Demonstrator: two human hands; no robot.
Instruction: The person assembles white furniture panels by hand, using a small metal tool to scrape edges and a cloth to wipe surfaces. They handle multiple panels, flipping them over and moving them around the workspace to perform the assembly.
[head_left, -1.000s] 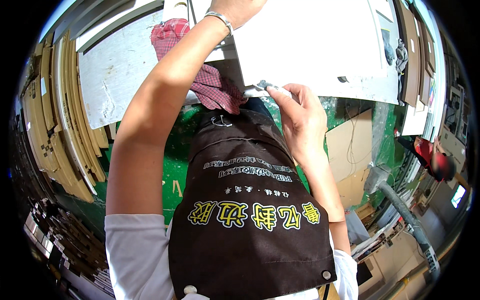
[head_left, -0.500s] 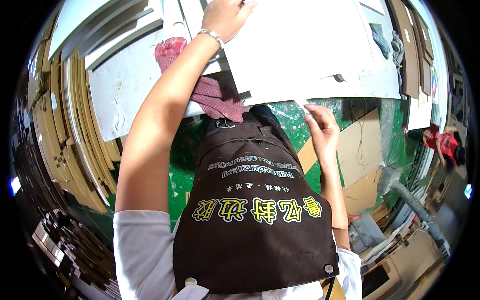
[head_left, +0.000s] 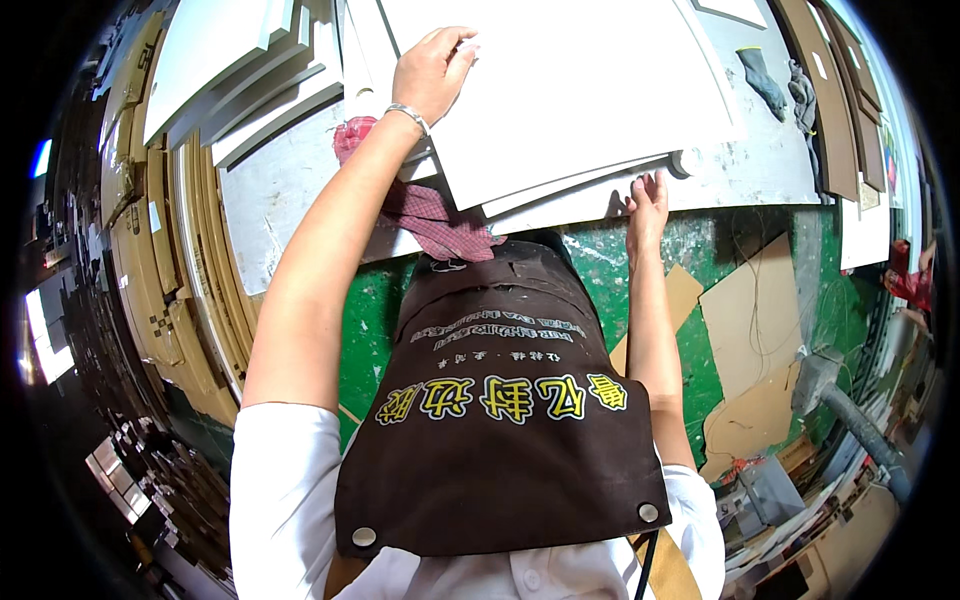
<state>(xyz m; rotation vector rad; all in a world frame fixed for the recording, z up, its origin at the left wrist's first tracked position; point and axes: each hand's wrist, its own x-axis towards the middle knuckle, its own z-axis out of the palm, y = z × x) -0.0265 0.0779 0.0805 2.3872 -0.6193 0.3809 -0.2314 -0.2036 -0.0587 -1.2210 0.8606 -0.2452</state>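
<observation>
A large white panel (head_left: 570, 90) lies on the worktable, with another white board edge (head_left: 580, 185) showing beneath its near side. My left hand (head_left: 435, 72) rests over the panel's left edge, fingers curled in; something small and whitish is at the fingertips, too little seen to name. Beyond the table's near edge reaches my right hand (head_left: 648, 205), fingers apart and holding nothing visible, close to a white round roll-like object (head_left: 684, 163). A red checked cloth (head_left: 440, 222) hangs at the table edge under my left forearm.
Stacked white panels (head_left: 225, 60) stand at the far left, above brown cardboard bundles (head_left: 165, 270). Dark gloves (head_left: 762, 85) lie on the table's right. Cardboard sheets (head_left: 755, 300) and a grey pipe (head_left: 860, 430) are at right, near the green floor (head_left: 590, 235). A person in red (head_left: 908, 280) shows at the right rim.
My right hand has let go of a thin white edge and moved forward to the table edge by the roll. My left hand has come slightly nearer. The view has shifted.
</observation>
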